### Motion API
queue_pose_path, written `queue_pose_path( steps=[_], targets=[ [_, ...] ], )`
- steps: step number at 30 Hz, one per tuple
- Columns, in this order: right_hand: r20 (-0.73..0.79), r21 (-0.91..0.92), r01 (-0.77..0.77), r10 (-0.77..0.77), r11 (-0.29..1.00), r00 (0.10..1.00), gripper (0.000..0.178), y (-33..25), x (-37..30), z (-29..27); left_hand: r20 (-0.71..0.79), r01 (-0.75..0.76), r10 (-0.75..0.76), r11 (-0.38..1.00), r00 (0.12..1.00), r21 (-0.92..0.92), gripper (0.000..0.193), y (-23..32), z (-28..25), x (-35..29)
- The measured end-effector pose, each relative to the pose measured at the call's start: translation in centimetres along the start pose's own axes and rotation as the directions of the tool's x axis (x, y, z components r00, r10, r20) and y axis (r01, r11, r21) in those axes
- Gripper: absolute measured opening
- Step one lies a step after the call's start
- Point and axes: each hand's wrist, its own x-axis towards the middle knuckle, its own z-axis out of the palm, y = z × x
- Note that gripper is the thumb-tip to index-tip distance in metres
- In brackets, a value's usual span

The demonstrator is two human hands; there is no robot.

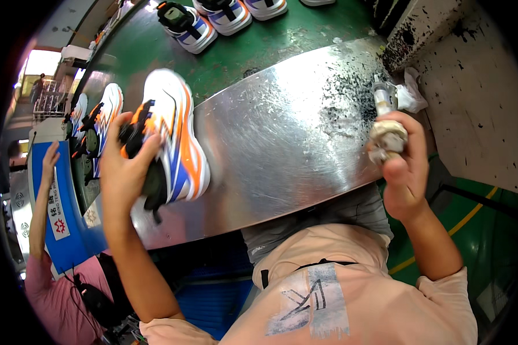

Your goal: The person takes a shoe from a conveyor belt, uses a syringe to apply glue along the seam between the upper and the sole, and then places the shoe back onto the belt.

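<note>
My left hand point(124, 164) is closed round the black collar and laces of a sneaker point(181, 135), white with orange and blue parts. The shoe lies tipped on its side, toe pointing away from me, over the left part of the metal worktop point(270, 144). My right hand point(410, 172) grips a grimy, off-white lumpy thing point(389, 135) at the worktop's right end. Just beyond the fingers is a clear, narrow cylinder point(381, 98); whether it joins the lump I cannot tell.
Several similar sneakers point(193, 31) stand on the green surface point(265, 49) beyond, and others point(106, 112) line the left. A crumpled white piece point(410, 92) lies beside a black-stained panel point(403, 43). A co-worker's arm point(45, 190) rests by a blue panel point(77, 201) at far left.
</note>
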Motion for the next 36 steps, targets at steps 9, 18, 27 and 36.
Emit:
queue_pose_path(
  steps=[9,18,27,36],
  targets=[
    [0.012,-0.104,-0.068,0.069,0.992,0.998,0.052,3.7,0.0,0.8,-0.052,0.143,-0.149,0.985,0.988,-0.097,0.048,0.7,1.4,0.1],
    [-0.03,-0.123,-0.071,0.067,0.99,0.997,0.054,3.9,0.0,1.3,-0.064,0.167,-0.284,0.715,0.957,-0.679,0.035,-1.6,0.7,-1.2],
    [0.124,0.353,-0.3,0.274,0.886,0.954,0.067,0.0,2.8,6.7,0.018,0.177,-0.274,0.568,0.962,-0.804,0.029,0.7,1.0,-2.6],
    [0.241,0.353,-0.482,0.421,0.802,0.875,0.066,-0.5,5.0,10.1,-0.039,0.132,-0.234,0.67,0.971,-0.731,0.038,4.1,3.5,-4.4]
  ],
)
